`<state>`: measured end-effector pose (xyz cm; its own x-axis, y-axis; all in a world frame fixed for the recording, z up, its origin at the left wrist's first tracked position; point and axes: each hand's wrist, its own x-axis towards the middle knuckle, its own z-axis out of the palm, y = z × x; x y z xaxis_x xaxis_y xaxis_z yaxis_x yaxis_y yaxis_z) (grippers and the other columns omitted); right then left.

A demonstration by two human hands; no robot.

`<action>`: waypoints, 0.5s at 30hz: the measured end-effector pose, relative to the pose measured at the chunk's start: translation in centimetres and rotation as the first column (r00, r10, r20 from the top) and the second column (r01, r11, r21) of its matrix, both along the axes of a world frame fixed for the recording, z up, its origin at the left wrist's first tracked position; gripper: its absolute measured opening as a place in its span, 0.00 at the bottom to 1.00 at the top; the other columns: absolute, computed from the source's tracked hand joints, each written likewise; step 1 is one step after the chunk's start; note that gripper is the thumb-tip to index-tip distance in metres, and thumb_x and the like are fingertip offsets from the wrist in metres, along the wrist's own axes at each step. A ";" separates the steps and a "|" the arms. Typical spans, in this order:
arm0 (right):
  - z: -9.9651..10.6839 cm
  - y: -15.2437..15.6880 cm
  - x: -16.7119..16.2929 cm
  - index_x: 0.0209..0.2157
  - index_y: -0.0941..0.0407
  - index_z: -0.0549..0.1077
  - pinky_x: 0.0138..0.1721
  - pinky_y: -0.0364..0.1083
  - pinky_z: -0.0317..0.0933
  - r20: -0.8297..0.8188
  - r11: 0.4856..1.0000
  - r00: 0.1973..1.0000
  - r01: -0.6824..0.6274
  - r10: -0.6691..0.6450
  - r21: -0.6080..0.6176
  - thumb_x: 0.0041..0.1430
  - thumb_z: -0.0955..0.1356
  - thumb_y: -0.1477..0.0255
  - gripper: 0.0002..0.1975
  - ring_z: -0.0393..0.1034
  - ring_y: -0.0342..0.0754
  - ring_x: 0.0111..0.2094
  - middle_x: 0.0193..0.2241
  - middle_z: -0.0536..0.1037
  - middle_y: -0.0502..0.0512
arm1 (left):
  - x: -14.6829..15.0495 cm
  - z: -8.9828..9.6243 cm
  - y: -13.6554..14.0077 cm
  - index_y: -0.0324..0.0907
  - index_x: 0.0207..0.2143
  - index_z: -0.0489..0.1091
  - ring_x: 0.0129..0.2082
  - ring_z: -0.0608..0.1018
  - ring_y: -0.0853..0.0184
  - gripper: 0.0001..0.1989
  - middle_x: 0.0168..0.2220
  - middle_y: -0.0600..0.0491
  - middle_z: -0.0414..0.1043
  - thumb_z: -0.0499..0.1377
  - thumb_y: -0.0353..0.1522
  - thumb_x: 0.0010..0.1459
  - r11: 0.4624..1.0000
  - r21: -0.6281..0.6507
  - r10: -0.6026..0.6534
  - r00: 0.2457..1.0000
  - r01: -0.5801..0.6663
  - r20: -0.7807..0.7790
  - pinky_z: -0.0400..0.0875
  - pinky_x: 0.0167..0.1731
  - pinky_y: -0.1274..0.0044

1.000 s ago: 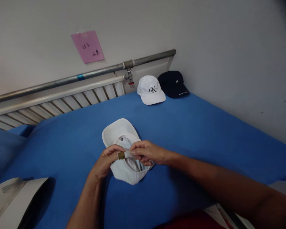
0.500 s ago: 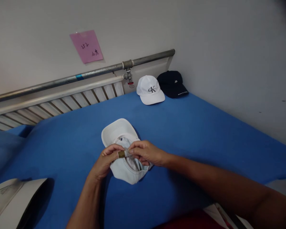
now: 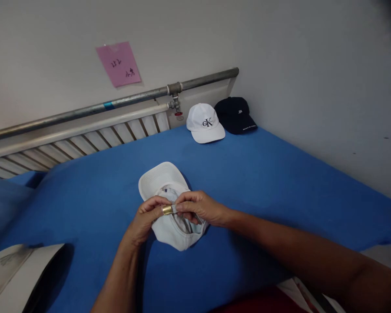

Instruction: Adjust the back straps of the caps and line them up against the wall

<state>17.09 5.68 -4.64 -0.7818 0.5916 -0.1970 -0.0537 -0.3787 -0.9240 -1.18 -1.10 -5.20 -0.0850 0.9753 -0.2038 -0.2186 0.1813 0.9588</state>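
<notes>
A pale baseball cap (image 3: 174,237) lies upside down on the blue cover, its brim pointing away and its inside partly visible. My left hand (image 3: 145,219) pinches the brass-coloured buckle (image 3: 167,210) at the back strap. From the right, my right hand (image 3: 200,208) grips the light strap (image 3: 174,208) close beside the buckle, fingers folded over it. The two hands almost touch above the cap's opening. My fingers hide the strap's end, so how far it runs through the buckle cannot be seen.
A white cap (image 3: 203,124) with black letters and a black cap (image 3: 236,115) sit at the far corner. Behind runs a radiator (image 3: 111,137) under a metal pipe (image 3: 140,95). A white object with a dark underside (image 3: 29,271) lies front left.
The buckle has tilted slightly and now shines brighter. Less strap shows between my hands, as my right fingers sit a little closer to the buckle. The cap has barely moved.
</notes>
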 end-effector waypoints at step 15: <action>-0.5 -0.1 -0.2 0.27 0.60 0.73 0.13 0.35 0.51 -0.067 0.996 0.997 0.022 -0.028 -0.087 0.47 0.72 0.70 0.08 0.59 0.34 0.16 0.21 0.72 0.47 | 0.3 0.1 -0.1 0.43 0.26 0.77 0.25 0.76 0.73 0.08 0.25 0.56 0.77 0.70 0.32 0.40 1.000 -0.023 0.009 0.995 -0.006 0.102 0.67 0.29 0.82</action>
